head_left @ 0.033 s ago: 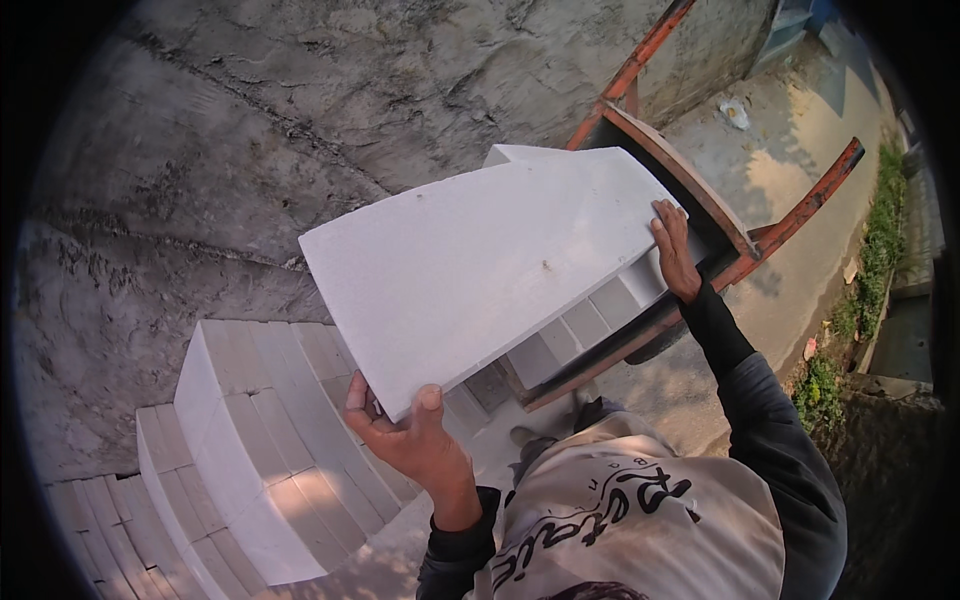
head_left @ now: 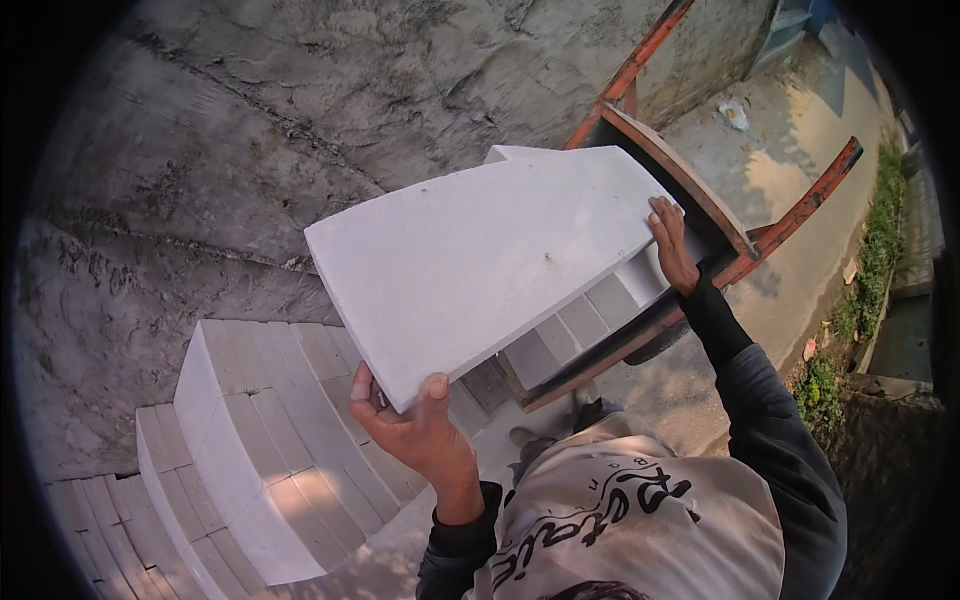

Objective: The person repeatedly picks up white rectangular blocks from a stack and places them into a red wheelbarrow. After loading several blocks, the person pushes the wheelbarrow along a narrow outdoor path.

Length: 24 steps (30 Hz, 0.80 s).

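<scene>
A large white lightweight concrete block point(head_left: 480, 255) is tilted between my two hands, above an orange-framed handcart. My left hand point(head_left: 425, 435) grips its near left corner, thumb on the edge and fingers curled underneath. At the far right end, my right hand point(head_left: 675, 245) is closed over the block's edge, its fingertips on the upper face. More pale blocks point(head_left: 583, 322) sit in the cart under it, partly hidden. Another white block point(head_left: 505, 153) shows just behind its far edge.
The handcart's orange handles point(head_left: 815, 195) reach out to the upper right. Stacked pale blocks point(head_left: 290, 430) stand at lower left, beside a rough grey wall point(head_left: 220, 130). A paved path point(head_left: 690, 400) runs along the right, edged with green plants point(head_left: 820, 390).
The block's left end has shifted slightly right and up, and my left hand has moved with it. My right hand has barely moved.
</scene>
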Motion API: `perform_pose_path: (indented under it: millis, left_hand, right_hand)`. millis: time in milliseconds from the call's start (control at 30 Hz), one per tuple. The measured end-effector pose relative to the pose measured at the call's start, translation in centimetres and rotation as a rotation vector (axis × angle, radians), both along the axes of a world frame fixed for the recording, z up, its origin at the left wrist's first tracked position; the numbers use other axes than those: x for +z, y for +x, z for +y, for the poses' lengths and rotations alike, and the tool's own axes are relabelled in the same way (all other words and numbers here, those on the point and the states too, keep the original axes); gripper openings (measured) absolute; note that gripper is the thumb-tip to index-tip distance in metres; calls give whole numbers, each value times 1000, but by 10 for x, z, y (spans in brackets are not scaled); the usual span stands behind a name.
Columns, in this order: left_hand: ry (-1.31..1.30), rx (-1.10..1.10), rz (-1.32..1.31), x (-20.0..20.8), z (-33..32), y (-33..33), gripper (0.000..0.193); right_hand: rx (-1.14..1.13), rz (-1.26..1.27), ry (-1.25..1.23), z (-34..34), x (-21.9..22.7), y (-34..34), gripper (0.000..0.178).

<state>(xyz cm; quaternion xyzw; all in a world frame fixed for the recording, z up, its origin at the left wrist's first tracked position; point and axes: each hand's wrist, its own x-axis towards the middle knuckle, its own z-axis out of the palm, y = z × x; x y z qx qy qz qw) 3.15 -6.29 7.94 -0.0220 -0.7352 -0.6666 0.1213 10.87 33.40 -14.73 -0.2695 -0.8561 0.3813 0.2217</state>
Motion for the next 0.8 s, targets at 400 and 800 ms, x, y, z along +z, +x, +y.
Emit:
perform_pose_path:
  millis: [400, 800]
  left_hand:
    - [31, -181, -13, -26, 112, -53, 74]
    - [-380, -228, 33, -108, 126, -65, 41]
  right_hand:
    - [26, -89, -250, 92, -69, -82, 80]
    - [11, -22, -356, 111, -82, -141, 85]
